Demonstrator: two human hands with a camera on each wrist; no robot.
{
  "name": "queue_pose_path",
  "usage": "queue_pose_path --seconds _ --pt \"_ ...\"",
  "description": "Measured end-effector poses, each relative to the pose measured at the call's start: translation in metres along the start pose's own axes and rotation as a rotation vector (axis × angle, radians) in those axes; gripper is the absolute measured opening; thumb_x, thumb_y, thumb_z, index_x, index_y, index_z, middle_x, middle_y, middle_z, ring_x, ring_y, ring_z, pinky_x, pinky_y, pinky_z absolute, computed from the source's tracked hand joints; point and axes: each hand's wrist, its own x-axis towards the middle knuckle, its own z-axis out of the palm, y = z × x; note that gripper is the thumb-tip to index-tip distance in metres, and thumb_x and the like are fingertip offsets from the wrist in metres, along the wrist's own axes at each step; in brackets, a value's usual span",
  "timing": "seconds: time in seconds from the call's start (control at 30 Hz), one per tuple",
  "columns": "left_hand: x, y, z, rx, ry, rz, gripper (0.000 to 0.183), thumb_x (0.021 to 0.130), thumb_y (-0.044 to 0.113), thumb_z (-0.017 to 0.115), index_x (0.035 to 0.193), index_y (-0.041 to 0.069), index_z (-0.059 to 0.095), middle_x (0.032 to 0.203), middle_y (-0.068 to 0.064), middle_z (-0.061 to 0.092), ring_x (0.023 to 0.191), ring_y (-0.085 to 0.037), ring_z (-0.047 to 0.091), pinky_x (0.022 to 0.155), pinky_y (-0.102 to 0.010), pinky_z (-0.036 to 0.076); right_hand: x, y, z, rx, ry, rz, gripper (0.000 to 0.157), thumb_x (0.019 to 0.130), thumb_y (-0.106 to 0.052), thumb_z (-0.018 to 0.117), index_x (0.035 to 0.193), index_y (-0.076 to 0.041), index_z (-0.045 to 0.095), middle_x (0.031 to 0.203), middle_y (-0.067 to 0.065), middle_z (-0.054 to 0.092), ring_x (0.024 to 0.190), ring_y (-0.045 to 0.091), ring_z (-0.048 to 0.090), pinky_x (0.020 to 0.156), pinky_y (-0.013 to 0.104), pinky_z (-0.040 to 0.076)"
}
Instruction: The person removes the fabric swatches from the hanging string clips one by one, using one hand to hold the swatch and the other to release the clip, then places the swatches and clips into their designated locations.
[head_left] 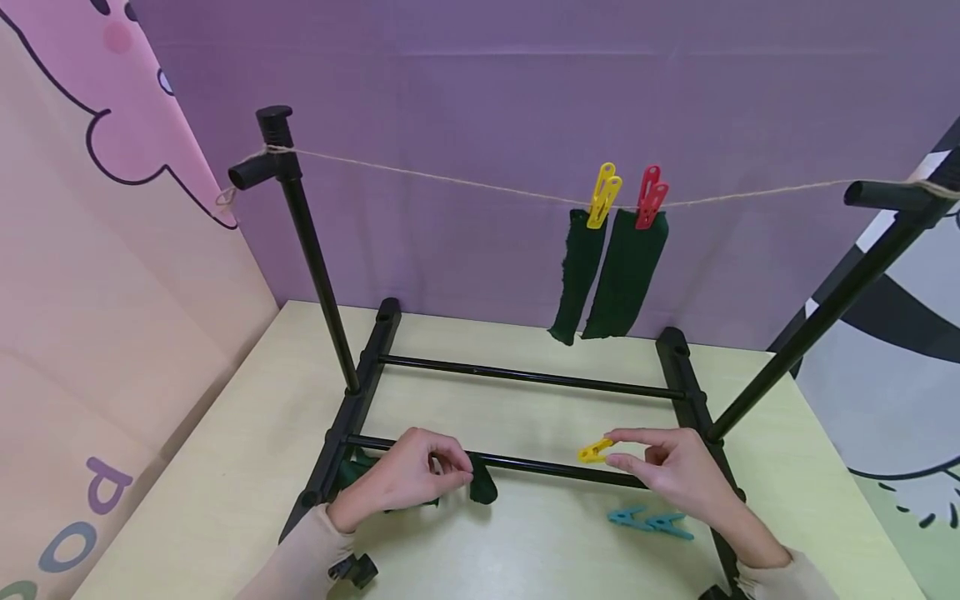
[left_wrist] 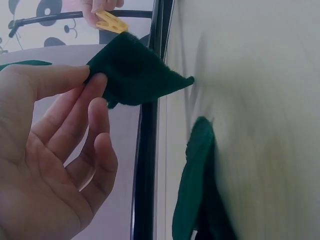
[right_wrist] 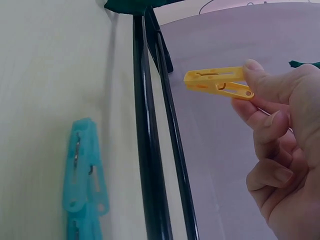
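My left hand (head_left: 416,471) pinches a small dark green cloth piece (left_wrist: 135,72) between thumb and fingertips, above the front bar of the black rack. In my right hand (head_left: 678,471), thumb and index finger hold a yellow clothespin (right_wrist: 215,80) by its handle ends, its nose pointing left toward the cloth. Two dark green cloths (head_left: 628,271) hang from the string (head_left: 450,177), one under a yellow clothespin (head_left: 603,196) and the other under a red clothespin (head_left: 651,197). More green cloth (left_wrist: 200,175) lies on the table below my left hand, partly hidden by it.
Blue clothespins (head_left: 651,522) lie on the table (head_left: 525,550) below my right hand. The black rack's left post (head_left: 318,267) and right post (head_left: 825,325) carry the string. Two crossbars (head_left: 525,377) join its base. A purple panel (head_left: 465,100) stands behind.
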Motion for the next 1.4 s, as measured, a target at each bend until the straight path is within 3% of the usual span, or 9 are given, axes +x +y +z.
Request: queue_pose_path --seconds 0.23,0.43,0.57,0.8,1.1,1.3,1.4 --pt "-0.004 -0.003 0.002 0.039 -0.053 -0.009 0.007 0.095 0.017 0.079 0.092 0.023 0.082 0.082 0.011 0.077 0.071 0.000 0.063 0.068 -0.022 0.052 -0.003 0.002 0.003 0.016 -0.039 0.053 0.025 0.087 -0.022 0.089 0.111 -0.016 0.085 0.050 -0.008 0.043 0.046 0.001 0.035 0.042 0.022 0.026" --pt "-0.009 -0.009 0.007 0.051 -0.073 -0.033 0.008 0.095 0.018 0.081 0.091 0.026 0.081 0.081 0.015 0.076 0.073 0.001 0.065 0.064 -0.020 0.050 -0.005 0.006 0.005 0.023 -0.090 0.118 0.026 0.085 -0.025 0.090 0.110 -0.019 0.085 0.053 -0.011 0.040 0.048 0.002 0.035 0.044 0.022 0.027" --pt "-0.010 -0.012 0.008 0.042 -0.074 -0.036 0.004 0.094 0.020 0.082 0.091 0.022 0.081 0.081 0.016 0.075 0.074 0.000 0.065 0.065 -0.020 0.050 -0.008 0.010 0.007 0.014 -0.116 0.138 0.025 0.084 -0.026 0.091 0.108 -0.021 0.085 0.059 -0.012 0.053 0.048 0.003 0.037 0.045 0.022 0.029" --pt "-0.011 -0.015 0.010 0.071 -0.096 -0.038 0.009 0.096 0.018 0.080 0.090 0.025 0.080 0.082 0.017 0.075 0.074 0.002 0.066 0.067 -0.020 0.051 -0.011 0.016 0.010 -0.001 -0.171 0.116 0.024 0.085 -0.028 0.091 0.107 -0.019 0.085 0.053 -0.015 0.040 0.047 -0.001 0.034 0.044 0.020 0.028" --pt "-0.012 -0.016 0.011 0.093 -0.109 -0.063 0.004 0.096 0.022 0.081 0.093 0.019 0.081 0.080 0.018 0.072 0.074 0.003 0.064 0.067 -0.020 0.051 -0.015 0.019 0.011 -0.023 -0.231 0.099 0.029 0.087 -0.032 0.089 0.109 -0.014 0.084 0.060 -0.012 0.059 0.047 -0.001 0.038 0.043 0.022 0.033" --pt "-0.011 -0.017 0.012 0.099 -0.101 -0.057 0.003 0.095 0.020 0.082 0.095 0.017 0.081 0.082 0.016 0.072 0.073 0.003 0.064 0.066 -0.019 0.050 -0.016 0.022 0.013 -0.032 -0.263 0.046 0.026 0.086 -0.034 0.090 0.106 -0.018 0.085 0.057 -0.013 0.058 0.046 -0.005 0.034 0.042 0.019 0.031" --pt "-0.011 -0.017 0.012 0.094 -0.102 -0.055 0.002 0.094 0.017 0.083 0.095 0.018 0.081 0.084 0.014 0.073 0.074 0.003 0.064 0.067 -0.019 0.051 -0.017 0.023 0.012 -0.033 -0.280 0.044 0.026 0.086 -0.034 0.090 0.107 -0.019 0.084 0.070 -0.011 0.069 0.047 -0.005 0.034 0.042 0.020 0.032"
